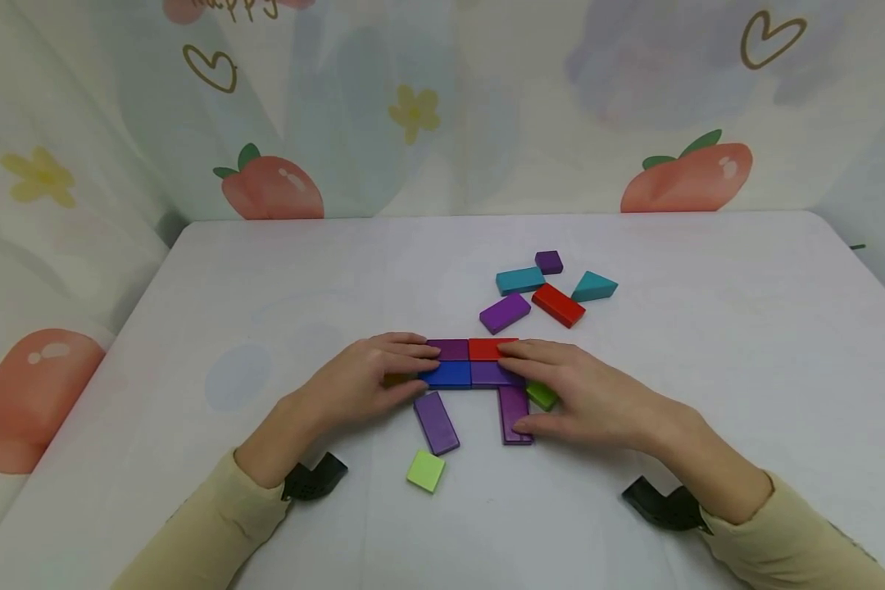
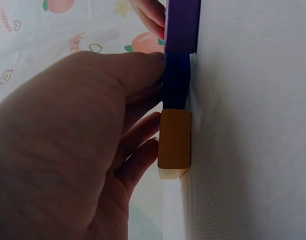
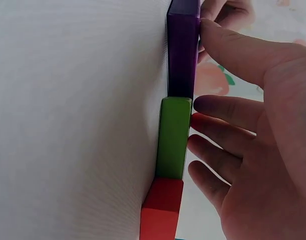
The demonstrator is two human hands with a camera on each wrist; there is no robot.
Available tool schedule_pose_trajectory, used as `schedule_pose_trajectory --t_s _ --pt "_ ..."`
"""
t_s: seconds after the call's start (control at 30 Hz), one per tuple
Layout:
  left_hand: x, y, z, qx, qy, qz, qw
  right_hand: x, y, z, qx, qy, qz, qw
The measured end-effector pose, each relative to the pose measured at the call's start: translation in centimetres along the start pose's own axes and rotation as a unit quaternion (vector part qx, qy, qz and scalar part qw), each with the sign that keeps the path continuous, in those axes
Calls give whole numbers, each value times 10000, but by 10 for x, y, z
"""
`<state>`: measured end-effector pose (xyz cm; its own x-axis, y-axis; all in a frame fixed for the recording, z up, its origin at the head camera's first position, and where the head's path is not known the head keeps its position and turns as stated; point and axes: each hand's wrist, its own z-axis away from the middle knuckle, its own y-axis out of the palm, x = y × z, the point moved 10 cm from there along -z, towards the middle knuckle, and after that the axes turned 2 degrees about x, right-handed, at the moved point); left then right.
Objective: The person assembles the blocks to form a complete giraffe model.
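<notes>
On the white table, wooden blocks lie flat in a joined group: a purple block [image 1: 448, 351] and a red block [image 1: 483, 350] behind, a blue block [image 1: 445, 375] and another purple one [image 1: 492, 375] in front. An upright purple block [image 1: 512, 401] extends toward the person, with a green block [image 1: 542, 395] beside it. My left hand [image 1: 365, 377] touches the group's left side with extended fingers, over an orange block [image 2: 174, 140] mostly hidden in the head view. My right hand [image 1: 586, 393] rests on the right side, fingers spread over the red and purple blocks, thumb on the upright purple block.
Behind the group lie loose blocks: purple [image 1: 505, 313], red [image 1: 558, 306], teal [image 1: 519, 281], a teal triangle [image 1: 594, 287] and a small purple piece [image 1: 549, 262]. Nearer the person are a slanted purple block [image 1: 437, 423] and a light green square [image 1: 425, 471].
</notes>
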<state>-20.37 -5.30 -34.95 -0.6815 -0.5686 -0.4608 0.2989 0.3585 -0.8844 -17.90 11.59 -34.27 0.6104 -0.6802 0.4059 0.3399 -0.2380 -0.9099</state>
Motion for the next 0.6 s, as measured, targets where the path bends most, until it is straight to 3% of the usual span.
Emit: schedule_pose_trajectory --t_s 0.6 --pt "-1 2 1 205 -167 25 9996 -1 0 0 -62 37 26 10000"
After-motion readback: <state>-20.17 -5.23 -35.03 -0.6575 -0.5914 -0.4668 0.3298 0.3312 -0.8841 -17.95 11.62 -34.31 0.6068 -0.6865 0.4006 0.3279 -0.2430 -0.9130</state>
